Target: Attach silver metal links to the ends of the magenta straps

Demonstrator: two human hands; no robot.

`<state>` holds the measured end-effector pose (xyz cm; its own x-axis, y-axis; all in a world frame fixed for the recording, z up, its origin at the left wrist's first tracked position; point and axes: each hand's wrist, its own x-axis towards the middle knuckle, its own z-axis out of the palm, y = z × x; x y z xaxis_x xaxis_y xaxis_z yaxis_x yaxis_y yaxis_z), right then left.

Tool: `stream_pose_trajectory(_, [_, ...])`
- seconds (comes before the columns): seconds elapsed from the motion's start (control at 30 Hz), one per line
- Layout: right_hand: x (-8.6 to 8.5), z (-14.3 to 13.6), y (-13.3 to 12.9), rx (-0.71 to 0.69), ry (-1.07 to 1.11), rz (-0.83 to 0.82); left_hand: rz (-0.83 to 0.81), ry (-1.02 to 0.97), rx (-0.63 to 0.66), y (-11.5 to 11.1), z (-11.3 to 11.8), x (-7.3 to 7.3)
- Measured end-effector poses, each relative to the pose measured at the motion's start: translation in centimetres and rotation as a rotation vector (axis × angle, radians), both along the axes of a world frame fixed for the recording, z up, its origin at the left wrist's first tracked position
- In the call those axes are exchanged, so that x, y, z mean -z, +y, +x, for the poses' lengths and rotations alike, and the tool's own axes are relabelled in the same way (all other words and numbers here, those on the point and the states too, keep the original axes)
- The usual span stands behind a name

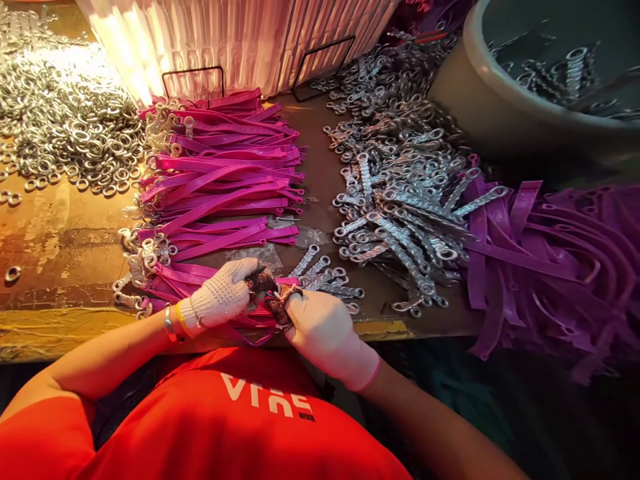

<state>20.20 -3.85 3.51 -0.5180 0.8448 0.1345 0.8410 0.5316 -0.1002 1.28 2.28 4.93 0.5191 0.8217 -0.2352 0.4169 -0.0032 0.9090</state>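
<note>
My left hand (223, 297), in a white knit glove with dark, worn fingertips, is closed in a pinch at the table's front edge. Close against it, my right hand (325, 333), gloved the same way, pinches too. Between the fingertips a purple strap (258, 321) shows in part; the fingers hide its end and any metal on it. A small fan of twisted metal links (323, 277) lies just beyond my right hand. Further out is a row of purple straps (225, 170), with metal links at their left ends.
A heap of metal rings (95, 127) spreads at the left. On the right are a pile of twisted metal links (400, 200), loose purple straps (560, 267) over the edge, and a large bucket (475, 87) holding links. A ribbed translucent bin (250, 47) stands behind.
</note>
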Motion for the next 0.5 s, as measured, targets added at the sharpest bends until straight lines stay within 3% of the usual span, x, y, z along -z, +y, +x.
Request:
stream_pose_trajectory(0.13, [-0.3, -0.4, -0.5, 0.085, -0.040, 0.095, 0.262, -0.002, -0.017, -0.3, -0.7, -1.6])
stream_pose_trajectory(0.23, [-0.8, -1.0, -0.6, 0.130, -0.078, 0.164, 0.435, 0.055, 0.068, -1.2, -0.9, -2.5])
stream_pose_trajectory(0.37, [-0.6, -1.9, -0.7, 0.184, -0.084, 0.238, 0.536, 0.150, 0.169, -2.2, -0.3, -2.3])
stream_pose_trajectory(0.5, [-0.6, -2.2, -0.8, 0.203, -0.146, 0.221, 0.562, 0.164, 0.115, -2.8, 0.5, -1.5])
